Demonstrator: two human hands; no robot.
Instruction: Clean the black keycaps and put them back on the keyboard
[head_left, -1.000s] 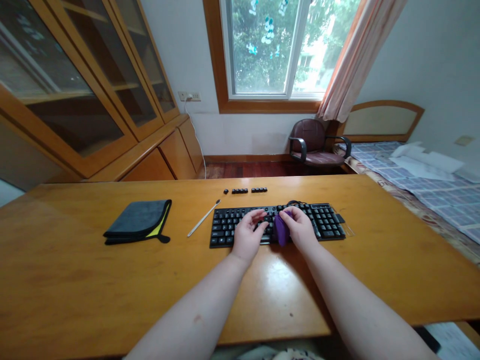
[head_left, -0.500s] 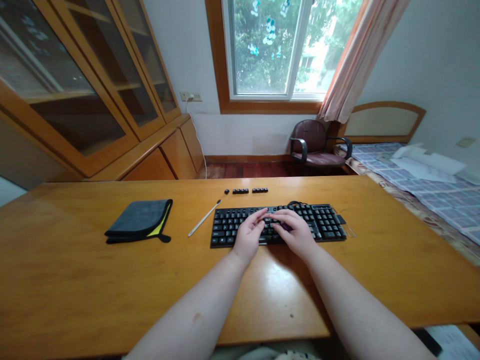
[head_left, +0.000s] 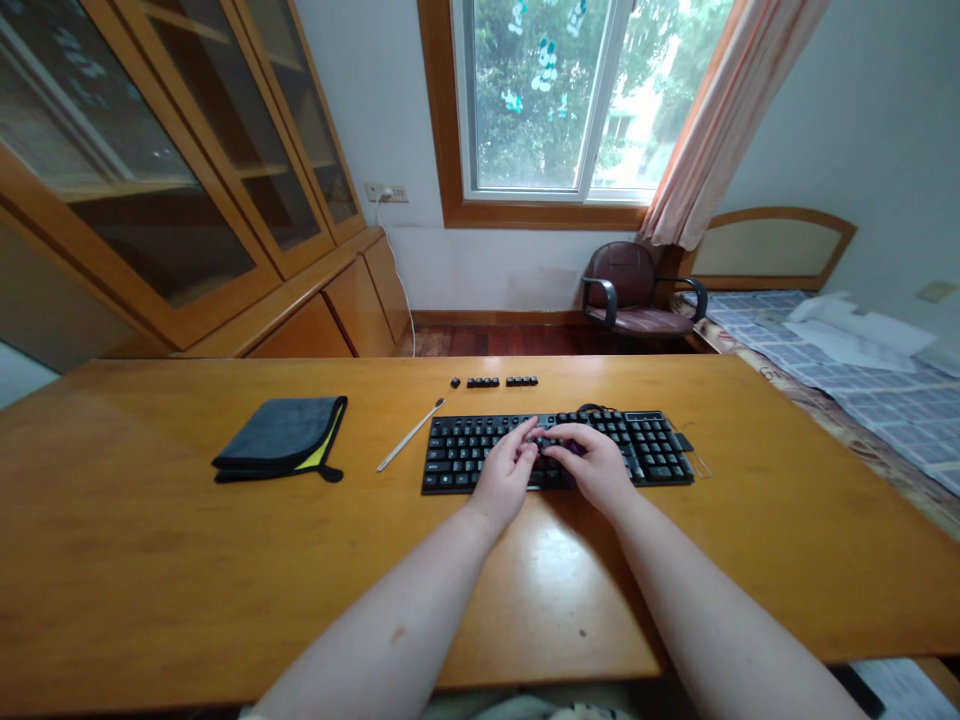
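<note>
A black keyboard (head_left: 457, 460) lies flat on the wooden desk, and both my hands are over its middle. My left hand (head_left: 507, 468) has its fingers bent, with thumb and fingertips close together. Facing it, my right hand (head_left: 592, 462) pinches thumb and index finger. The fingertips of both hands meet around a small dark spot that I cannot make out. A bit of something purple shows under my right hand. Several loose black keycaps (head_left: 483, 382) stand in a row behind the keyboard, with more keycaps (head_left: 522, 381) beside them and a single keycap (head_left: 455, 383) to the left.
A thin white brush (head_left: 409, 436) with a dark tip lies left of the keyboard. Farther left is a folded grey cloth (head_left: 281, 436) with black edging. A wire tool with a black end (head_left: 684, 442) sits at the keyboard's right edge. An armchair (head_left: 634, 290) stands beyond the desk.
My hands have shifted slightly, the fingertips drawing closer around the small dark spot. The camera view has moved a little; the keyboard, brush, cloth and loose keycaps stay put.
</note>
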